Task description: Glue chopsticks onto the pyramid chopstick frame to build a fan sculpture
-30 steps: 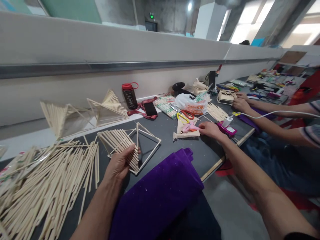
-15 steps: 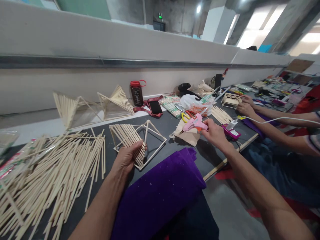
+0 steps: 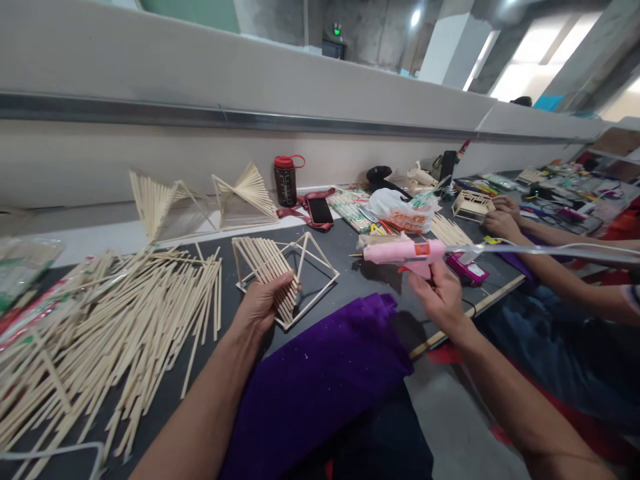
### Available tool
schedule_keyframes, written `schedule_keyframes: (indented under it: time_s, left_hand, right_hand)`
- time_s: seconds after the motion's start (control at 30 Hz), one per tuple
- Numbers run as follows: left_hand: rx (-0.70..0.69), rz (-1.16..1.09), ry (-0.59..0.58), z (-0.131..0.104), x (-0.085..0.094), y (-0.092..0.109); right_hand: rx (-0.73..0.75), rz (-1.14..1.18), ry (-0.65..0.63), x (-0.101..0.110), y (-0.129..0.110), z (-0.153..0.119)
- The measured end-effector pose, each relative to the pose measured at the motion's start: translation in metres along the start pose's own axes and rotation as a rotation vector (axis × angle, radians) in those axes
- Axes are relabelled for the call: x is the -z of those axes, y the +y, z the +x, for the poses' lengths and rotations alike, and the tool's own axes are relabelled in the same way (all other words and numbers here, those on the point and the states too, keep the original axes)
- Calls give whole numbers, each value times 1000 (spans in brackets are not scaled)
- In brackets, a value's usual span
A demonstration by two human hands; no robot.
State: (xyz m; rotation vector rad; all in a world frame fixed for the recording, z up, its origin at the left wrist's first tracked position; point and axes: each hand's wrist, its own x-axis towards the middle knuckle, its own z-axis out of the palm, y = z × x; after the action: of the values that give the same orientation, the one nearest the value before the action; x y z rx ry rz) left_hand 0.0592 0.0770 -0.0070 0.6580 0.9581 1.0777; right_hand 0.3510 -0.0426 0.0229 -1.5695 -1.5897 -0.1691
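My left hand is closed on a wooden stick frame, thumb across a slanting row of sticks laid side by side. The frame's right half is an open triangle of bare sticks. My right hand grips a pink hot glue gun by its handle. Its nozzle points left toward the frame, apart from it, and a long clear glue stick sticks out of its back. A purple cloth lies in front of me at the table's edge.
Loose wooden sticks are heaped at left. Behind stand a twisted stick model and a dark bottle, beside a phone. A plastic bag lies beyond the glue gun. At right, a co-worker's hands touch a small wooden model.
My right hand has lifted the glue gun off the brown paper and turned it level, nozzle leftward. My left hand keeps its hold on the stick frame. The view has shifted slightly.
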Motion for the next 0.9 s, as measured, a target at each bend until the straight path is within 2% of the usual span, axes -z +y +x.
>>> schedule_keyframes:
  time_s: [0.07,0.13,0.27,0.37,0.57,0.67,0.9]
  left_hand:
    - [-4,-9,4,0,0,0]
    - [-12,-18,14,1,0,-1]
    - [-35,-43,32,0,1,-4]
    - [-30,-72,16,-1,2,-7]
    - [-14,-101,46,0,2,-11]
    - [-14,-91,41,1,2,-13]
    - [-33,-95,6,4,4,-16]
  right_hand:
    - [-18,63,69,-4,-13,-6]
    - [-19,189,46,-9,-30,-8]
    - [-113,495,-188,-27,-65,-8]
    - [-212,612,-321,-46,-79,-12]
    - [-352,754,-391,-78,-67,-34]
    - [-380,690,-393,-81,-57,-42]
    - [-328,562,-423,-82,-47,-50]
